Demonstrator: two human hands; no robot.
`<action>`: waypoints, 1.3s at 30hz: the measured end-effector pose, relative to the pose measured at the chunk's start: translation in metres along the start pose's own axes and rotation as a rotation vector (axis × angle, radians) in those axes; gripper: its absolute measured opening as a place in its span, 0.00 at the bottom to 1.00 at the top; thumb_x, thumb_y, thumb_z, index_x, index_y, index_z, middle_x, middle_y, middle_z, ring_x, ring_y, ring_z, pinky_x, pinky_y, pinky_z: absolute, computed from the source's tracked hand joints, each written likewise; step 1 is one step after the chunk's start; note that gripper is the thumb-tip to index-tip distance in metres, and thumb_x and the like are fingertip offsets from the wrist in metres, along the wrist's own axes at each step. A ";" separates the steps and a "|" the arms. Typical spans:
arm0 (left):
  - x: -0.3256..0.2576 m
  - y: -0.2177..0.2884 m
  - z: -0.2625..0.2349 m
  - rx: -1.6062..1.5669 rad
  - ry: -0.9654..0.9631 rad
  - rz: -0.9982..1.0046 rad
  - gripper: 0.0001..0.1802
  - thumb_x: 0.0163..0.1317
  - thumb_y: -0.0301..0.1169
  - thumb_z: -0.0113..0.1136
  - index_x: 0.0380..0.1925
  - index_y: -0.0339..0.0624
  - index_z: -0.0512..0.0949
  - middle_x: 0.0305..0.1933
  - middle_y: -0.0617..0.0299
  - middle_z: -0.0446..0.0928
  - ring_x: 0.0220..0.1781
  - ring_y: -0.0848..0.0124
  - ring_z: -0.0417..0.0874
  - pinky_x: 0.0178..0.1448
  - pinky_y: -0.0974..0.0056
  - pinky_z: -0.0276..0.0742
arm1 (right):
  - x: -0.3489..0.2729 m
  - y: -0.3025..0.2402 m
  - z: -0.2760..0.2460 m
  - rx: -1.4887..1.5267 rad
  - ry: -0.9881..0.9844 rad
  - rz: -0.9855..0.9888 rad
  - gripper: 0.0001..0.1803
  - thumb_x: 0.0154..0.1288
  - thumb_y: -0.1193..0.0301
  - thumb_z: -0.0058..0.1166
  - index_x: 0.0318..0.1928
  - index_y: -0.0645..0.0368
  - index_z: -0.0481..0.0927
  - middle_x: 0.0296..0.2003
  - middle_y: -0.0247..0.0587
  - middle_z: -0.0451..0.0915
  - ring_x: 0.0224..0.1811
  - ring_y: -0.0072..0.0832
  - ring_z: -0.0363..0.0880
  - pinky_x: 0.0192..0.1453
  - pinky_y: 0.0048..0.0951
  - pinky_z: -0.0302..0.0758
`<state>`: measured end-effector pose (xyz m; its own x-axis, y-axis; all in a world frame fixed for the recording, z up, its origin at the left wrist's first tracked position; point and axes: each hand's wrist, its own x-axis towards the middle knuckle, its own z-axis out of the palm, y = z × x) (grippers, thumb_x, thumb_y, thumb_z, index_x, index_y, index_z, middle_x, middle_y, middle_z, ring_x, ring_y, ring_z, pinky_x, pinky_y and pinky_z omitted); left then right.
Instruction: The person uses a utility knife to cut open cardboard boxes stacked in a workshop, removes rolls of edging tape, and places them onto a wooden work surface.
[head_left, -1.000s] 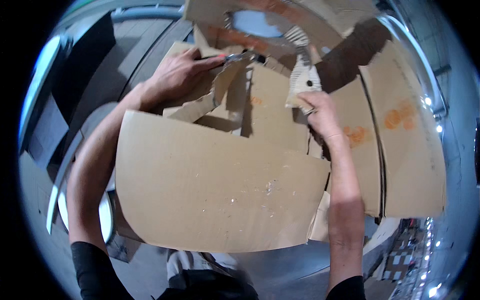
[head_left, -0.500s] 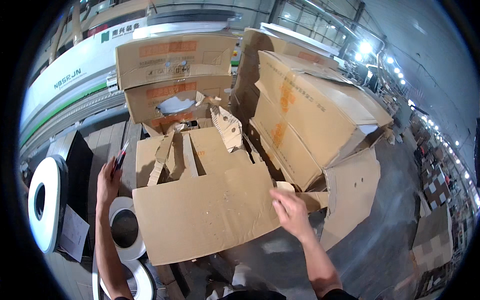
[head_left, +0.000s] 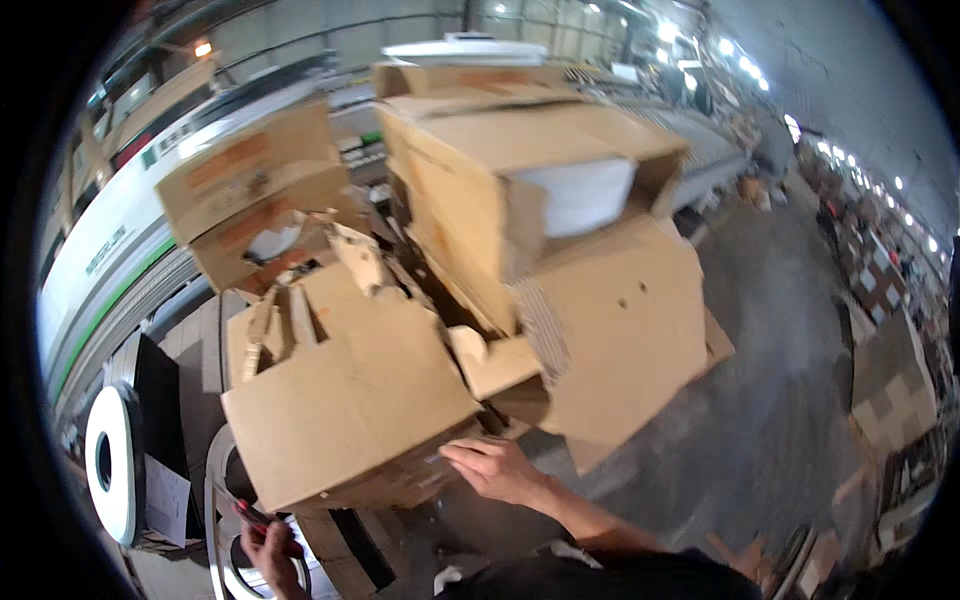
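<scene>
My left hand (head_left: 272,555) is closed around a red-and-black utility knife (head_left: 252,515), low at the left, beside the near corner of a torn cardboard box (head_left: 350,395). My right hand (head_left: 495,470) is at that box's near right side, fingers stretched out and close together, with nothing visible in them; whether the fingertips touch the cardboard I cannot tell. The box has a broad flap folded over its top and ripped strips behind it. To its right, a big open carton (head_left: 450,210) shows a white sheet-like lining (head_left: 590,195), and its large flap (head_left: 620,330) hangs down toward the floor.
Another torn carton (head_left: 255,190) stands behind on the left. A long white machine (head_left: 110,250) with a green stripe runs along the far left. White rolls (head_left: 108,465) stand at the left edge and below the box. Grey floor (head_left: 770,350) extends at the right, with stacks beyond.
The view has swung to the right, so the boxes appear further left. My left hand with the knife has come down and nearer. My right hand has moved from the box's top corner to its lower near side.
</scene>
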<state>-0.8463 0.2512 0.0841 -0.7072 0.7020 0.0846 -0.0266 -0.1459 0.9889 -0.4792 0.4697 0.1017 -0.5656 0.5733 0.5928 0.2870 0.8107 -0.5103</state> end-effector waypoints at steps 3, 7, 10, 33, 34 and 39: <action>-0.067 -0.023 0.099 -0.169 -0.090 -0.232 0.14 0.57 0.27 0.62 0.42 0.37 0.73 0.29 0.60 0.78 0.26 0.69 0.80 0.31 0.63 0.79 | -0.048 0.013 -0.024 0.105 -0.047 -0.034 0.14 0.64 0.73 0.59 0.49 0.61 0.83 0.44 0.42 0.85 0.41 0.37 0.86 0.44 0.34 0.83; -0.147 -0.061 0.229 -0.185 -0.277 -0.429 0.16 0.57 0.22 0.60 0.46 0.36 0.72 0.31 0.59 0.77 0.28 0.69 0.78 0.32 0.63 0.76 | -0.138 0.038 -0.071 0.120 -0.055 -0.070 0.13 0.64 0.71 0.59 0.48 0.61 0.83 0.42 0.43 0.85 0.39 0.40 0.86 0.41 0.37 0.83; -0.212 -0.034 0.351 -0.225 -0.459 -0.522 0.11 0.59 0.22 0.60 0.42 0.35 0.74 0.30 0.58 0.79 0.29 0.66 0.81 0.34 0.61 0.78 | -0.218 0.063 -0.141 0.128 -0.178 0.179 0.11 0.65 0.68 0.58 0.45 0.58 0.83 0.39 0.47 0.84 0.39 0.45 0.84 0.41 0.43 0.81; -0.283 -0.213 0.641 0.854 -0.887 -0.100 0.16 0.61 0.29 0.68 0.49 0.39 0.82 0.37 0.62 0.82 0.40 0.76 0.80 0.48 0.66 0.77 | -0.384 0.317 -0.322 0.699 -0.039 1.009 0.20 0.68 0.65 0.58 0.55 0.63 0.80 0.45 0.52 0.86 0.47 0.38 0.87 0.52 0.33 0.81; -0.286 -0.229 0.655 0.944 -0.894 -0.267 0.17 0.58 0.31 0.70 0.48 0.40 0.83 0.35 0.60 0.82 0.40 0.77 0.80 0.49 0.66 0.77 | -0.386 0.333 -0.333 0.714 -0.048 1.037 0.19 0.68 0.66 0.58 0.55 0.63 0.80 0.46 0.52 0.86 0.47 0.37 0.87 0.52 0.33 0.81; -0.289 -0.281 0.721 1.086 -0.889 -0.631 0.16 0.58 0.36 0.70 0.41 0.38 0.81 0.31 0.57 0.81 0.31 0.74 0.81 0.39 0.63 0.79 | -0.426 0.425 -0.411 0.694 0.005 1.093 0.18 0.70 0.67 0.57 0.55 0.66 0.80 0.45 0.47 0.86 0.45 0.29 0.85 0.49 0.29 0.80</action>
<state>-0.1252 0.5919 -0.1307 -0.1317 0.6858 -0.7157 0.6405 0.6100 0.4666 0.2010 0.6187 -0.1116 -0.2905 0.8973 -0.3324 0.1364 -0.3051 -0.9425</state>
